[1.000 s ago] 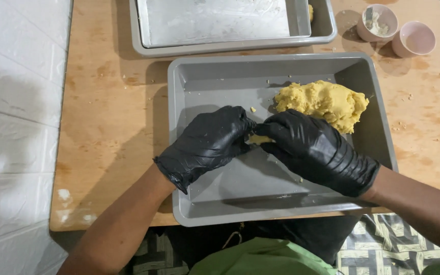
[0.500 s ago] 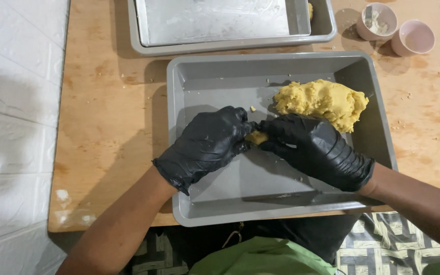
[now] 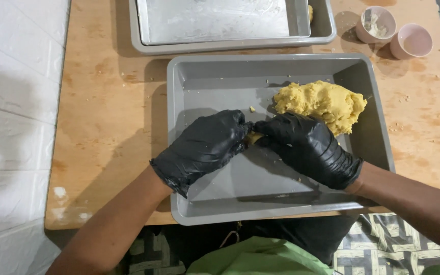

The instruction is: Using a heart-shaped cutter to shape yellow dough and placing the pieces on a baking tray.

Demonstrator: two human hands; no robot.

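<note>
Little has moved: left hand (image 3: pixel 204 147) and right hand (image 3: pixel 309 147) stay mid-frame, grips pinching a dough piece (image 3: pixel 254 137) over the grey tray (image 3: pixel 220 81).

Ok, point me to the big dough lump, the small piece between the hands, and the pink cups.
big dough lump (image 3: pixel 322 103), head view, middle of its top.
small dough piece (image 3: pixel 253 137), head view, bit showing between the gloved fingers.
pink cups (image 3: pixel 411 42), head view, inside of the right-hand cup.

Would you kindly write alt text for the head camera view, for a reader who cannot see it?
Two black-gloved hands, left hand and right hand, pinch a small piece of yellow dough over a grey baking tray beside a large dough mound. A second tray and two pink cups sit on the wooden table.
</note>
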